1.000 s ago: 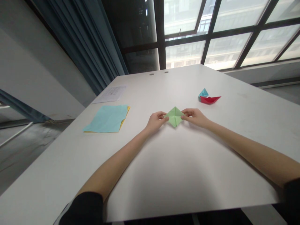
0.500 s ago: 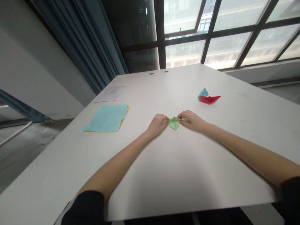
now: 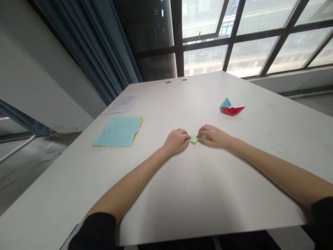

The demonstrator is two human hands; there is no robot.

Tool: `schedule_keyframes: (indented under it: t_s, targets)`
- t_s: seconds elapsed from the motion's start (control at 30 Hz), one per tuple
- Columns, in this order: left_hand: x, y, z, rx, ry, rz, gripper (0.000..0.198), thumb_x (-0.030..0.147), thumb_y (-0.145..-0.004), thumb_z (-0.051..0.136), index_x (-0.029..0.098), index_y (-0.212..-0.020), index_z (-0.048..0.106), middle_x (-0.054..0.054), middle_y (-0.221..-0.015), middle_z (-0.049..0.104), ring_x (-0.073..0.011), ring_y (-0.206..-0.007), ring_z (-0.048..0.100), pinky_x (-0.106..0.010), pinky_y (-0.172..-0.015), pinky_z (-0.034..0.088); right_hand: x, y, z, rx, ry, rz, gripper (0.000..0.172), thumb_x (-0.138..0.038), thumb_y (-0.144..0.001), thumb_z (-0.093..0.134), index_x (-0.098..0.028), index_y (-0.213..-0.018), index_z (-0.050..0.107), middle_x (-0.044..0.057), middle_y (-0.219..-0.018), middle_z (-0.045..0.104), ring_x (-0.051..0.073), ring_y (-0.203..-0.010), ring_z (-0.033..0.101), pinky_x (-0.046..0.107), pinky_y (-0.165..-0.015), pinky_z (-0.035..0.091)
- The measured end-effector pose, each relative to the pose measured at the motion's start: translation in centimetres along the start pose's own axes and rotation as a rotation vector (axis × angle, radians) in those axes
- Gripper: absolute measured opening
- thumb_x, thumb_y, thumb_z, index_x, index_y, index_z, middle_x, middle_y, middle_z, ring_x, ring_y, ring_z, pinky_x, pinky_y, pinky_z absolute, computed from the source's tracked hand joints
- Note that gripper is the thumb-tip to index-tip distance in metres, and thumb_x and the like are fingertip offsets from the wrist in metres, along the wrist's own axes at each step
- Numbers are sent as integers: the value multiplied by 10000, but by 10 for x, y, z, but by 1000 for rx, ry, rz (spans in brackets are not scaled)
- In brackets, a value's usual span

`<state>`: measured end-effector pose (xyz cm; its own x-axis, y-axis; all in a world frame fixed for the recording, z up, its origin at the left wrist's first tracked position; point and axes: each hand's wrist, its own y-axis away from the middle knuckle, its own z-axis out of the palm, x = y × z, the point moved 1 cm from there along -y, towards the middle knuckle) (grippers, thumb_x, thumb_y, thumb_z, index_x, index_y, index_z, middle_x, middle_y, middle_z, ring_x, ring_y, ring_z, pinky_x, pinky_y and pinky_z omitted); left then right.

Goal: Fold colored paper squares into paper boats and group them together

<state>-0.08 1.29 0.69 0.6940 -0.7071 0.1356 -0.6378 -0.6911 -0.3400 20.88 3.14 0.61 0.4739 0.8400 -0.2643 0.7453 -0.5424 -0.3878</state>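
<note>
Fingers and thumb of the left hand (image 3: 177, 142) close on the left corner of a small folded green paper (image 3: 194, 139); those of the right hand (image 3: 212, 136) close narrowly on its right corner. The paper sits between the two hands, at or just above the white bench (image 3: 182, 191), with a thin, layered, blunt point facing the person. The step in hand seems to be bringing the folded layers together; the next move probably calls for even edges and firm pressure along the creases.

Beyond the right hand, a boat-shaped red paper (image 3: 232, 110) with crisp, pointed ends lies against a peaked blue paper (image 3: 225, 103). Left of the hands, a flat, matte light-blue sheet (image 3: 119, 131) with an uneven edge covers most of a yellow sheet (image 3: 136, 131). Behind them lies a white printed page (image 3: 123, 103), its text unreadable.
</note>
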Motion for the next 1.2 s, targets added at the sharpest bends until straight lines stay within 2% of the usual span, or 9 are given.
schedule_keyframes:
  t_s: [0.1, 0.2, 0.37, 0.63, 0.9, 1.2]
  targets:
    - [10, -1, -3, -3, -73, -63, 260, 346, -838, 468, 172, -798, 657, -62, -847, 643, -192, -804, 548, -323, -708, 418, -2, -2, 1, 13, -6, 13, 201, -288, -842, 480, -174, -839, 646, 83, -817, 622, 186, -801, 558, 319, -763, 448]
    - [19, -1, -4, -4, -122, -112, 311, 424, -837, 466, 169, -864, 643, -72, -872, 634, -202, -819, 543, -326, -704, 408, -3, -3, 3, 13, 1, 27, 205, -288, -842, 483, -171, -879, 647, 81, -823, 628, 185, -805, 563, 320, -762, 453]
    - [26, -1, -5, -46, -181, -143, 313, 414, -846, 447, 184, -954, 631, -76, -903, 613, -210, -845, 536, -330, -703, 404, -4, -3, 4, 7, 20, 42, 243, -268, -835, 483, -172, -983, 649, 88, -873, 634, 194, -854, 569, 333, -798, 450]
    - [36, -3, -7, -86, -275, -190, 327, 405, -846, 418, 163, -894, 633, -94, -864, 595, -229, -824, 552, -340, -677, 399, -6, -5, 0, -23, 14, 120, 233, -280, -809, 508, -173, -934, 674, 69, -807, 646, 177, -791, 587, 294, -746, 452]
    - [37, -4, -8, -120, -280, -229, 346, 426, -837, 416, 166, -922, 629, -89, -868, 586, -227, -799, 560, -343, -683, 413, -5, -5, 1, -35, 33, 166, 216, -301, -807, 505, -207, -913, 668, 44, -842, 656, 168, -775, 598, 286, -717, 440]
    - [23, 0, 1, -5, -168, -356, 398, 516, -773, 499, 198, -987, 605, -86, -1035, 558, -242, -950, 514, -370, -802, 400, -1, -5, 10, 2, -38, 212, 287, -280, -821, 481, -171, -1024, 653, 92, -869, 616, 198, -835, 554, 344, -807, 433]
